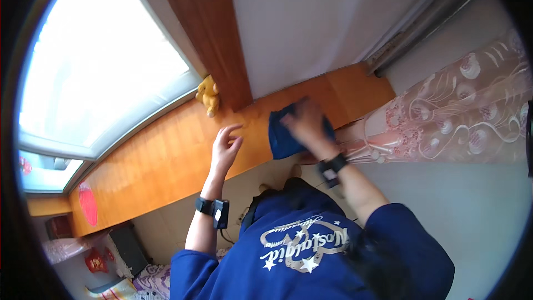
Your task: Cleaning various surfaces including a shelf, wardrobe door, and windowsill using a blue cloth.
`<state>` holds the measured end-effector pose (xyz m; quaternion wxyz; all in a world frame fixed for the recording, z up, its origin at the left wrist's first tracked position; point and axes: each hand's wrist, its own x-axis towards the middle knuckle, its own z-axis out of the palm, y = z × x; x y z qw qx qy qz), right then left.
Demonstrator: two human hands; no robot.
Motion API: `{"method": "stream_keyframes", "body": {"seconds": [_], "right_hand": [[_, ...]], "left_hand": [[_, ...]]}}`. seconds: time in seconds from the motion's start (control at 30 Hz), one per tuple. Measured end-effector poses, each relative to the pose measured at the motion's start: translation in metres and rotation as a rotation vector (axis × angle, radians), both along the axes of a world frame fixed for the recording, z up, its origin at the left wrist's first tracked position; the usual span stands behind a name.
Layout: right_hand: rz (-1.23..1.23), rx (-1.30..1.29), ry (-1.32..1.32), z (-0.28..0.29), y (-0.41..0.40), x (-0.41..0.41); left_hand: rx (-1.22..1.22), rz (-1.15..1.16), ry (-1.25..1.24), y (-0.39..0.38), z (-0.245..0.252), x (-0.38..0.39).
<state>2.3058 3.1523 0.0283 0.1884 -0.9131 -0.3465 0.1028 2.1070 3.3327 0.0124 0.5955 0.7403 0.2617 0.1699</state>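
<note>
A dark blue cloth (281, 135) lies on the glossy orange-brown wooden sill (166, 158), partly over its front edge. My right hand (306, 123) is on or just above the cloth, blurred, its fingers spread; whether it presses on the cloth cannot be told. My left hand (226, 146) is raised over the sill to the left of the cloth, fingers curved and apart, with nothing in it. A small yellow plush toy (209, 96) sits at the back of the sill, by the foot of the brown wooden post.
The brown wooden post (220, 41) rises behind the sill. Windows (104, 58) stand at the left. A pink patterned curtain (449, 121) is gathered at the right end. A red oval item (88, 203) lies on the sill's far left. Below are the tiled floor and a patterned bed cover (154, 279).
</note>
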Motion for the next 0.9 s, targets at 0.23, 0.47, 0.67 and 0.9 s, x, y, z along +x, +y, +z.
{"method": "stream_keyframes", "body": {"seconds": [0.23,0.47,0.67,0.9], "right_hand": [[0.622,0.331,-0.179,-0.046,0.031,-0.032],[-0.338,0.079,-0.639,-0.039,-0.086,0.173],[-0.119,-0.117,-0.434,-0.057,-0.016,0.096],[0.498,0.342,-0.2,-0.062,-0.008,0.066]], "left_hand": [[0.102,0.104,-0.026,0.015,-0.041,-0.016],[0.309,0.138,-0.111,0.006,-0.031,-0.003],[0.439,0.138,-0.113,0.002,-0.031,-0.003],[0.348,0.16,-0.02,0.005,-0.039,-0.008]]}}
